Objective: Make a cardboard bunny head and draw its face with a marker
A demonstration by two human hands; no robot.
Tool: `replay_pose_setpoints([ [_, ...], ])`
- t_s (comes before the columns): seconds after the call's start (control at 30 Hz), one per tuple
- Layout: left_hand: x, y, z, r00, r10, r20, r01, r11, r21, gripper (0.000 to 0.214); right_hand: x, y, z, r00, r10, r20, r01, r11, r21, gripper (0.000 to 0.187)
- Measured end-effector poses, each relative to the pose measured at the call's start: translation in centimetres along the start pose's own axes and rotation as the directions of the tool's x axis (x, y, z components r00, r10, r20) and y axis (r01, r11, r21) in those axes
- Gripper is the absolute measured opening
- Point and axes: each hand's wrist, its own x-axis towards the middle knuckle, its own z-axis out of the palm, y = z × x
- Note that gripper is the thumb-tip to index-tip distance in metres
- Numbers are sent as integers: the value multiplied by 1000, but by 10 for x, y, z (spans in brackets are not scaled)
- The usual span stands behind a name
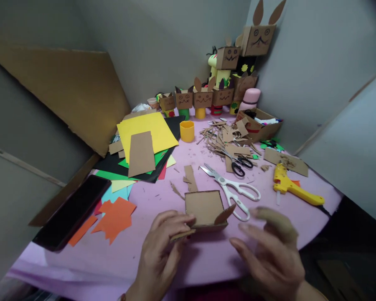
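Note:
A small brown cardboard box (204,207) with an ear-shaped flap at its right corner lies on the pink table (207,259) near the front edge. My left hand (163,251) presses its fingertips against the box's left front corner and pinches a thin cardboard strip (182,235) there. My right hand (271,251) hovers just right of the box, blurred, fingers spread and holding nothing.
White scissors (235,190) and black scissors (240,164) lie behind the box. A yellow glue gun (293,187) lies at right. Coloured paper (146,144), orange scraps (114,217) and a black phone (72,211) are at left. Cardboard scraps (225,136), a yellow cup (187,131) and cardboard animal figures (221,90) stand behind.

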Motion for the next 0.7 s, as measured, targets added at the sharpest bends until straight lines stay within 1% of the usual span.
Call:
replay_pose_setpoints([
  [0.03,0,-2,1,1000,-10,18,11,1000,-23,32,0,-6,1,985,-119,128,120,993,-1,34],
  [0.07,0,-4,2,999,-31,27,32,998,-51,32,1,-11,3,952,-173,251,175,984,15,28],
  [0.1,0,-5,4,998,-57,26,59,995,-78,31,2,-15,7,929,-205,309,212,977,13,24],
  [0.13,0,-6,5,996,-89,21,91,991,-101,30,3,-17,12,918,-230,322,246,969,-10,23],
  [0.17,0,-6,6,993,-116,11,116,986,-123,29,4,-19,17,920,-228,319,252,967,-36,22],
  [0.3,-2,-6,10,982,-190,-15,184,962,-201,27,4,-19,33,930,-194,313,242,963,-121,24],
  [0.47,-2,-6,12,974,-227,-17,215,944,-252,25,3,-14,35,927,-214,307,261,958,-121,25],
  [0.7,0,-4,12,969,-246,-19,234,941,-243,26,0,-12,40,947,-171,271,212,968,-132,22],
])
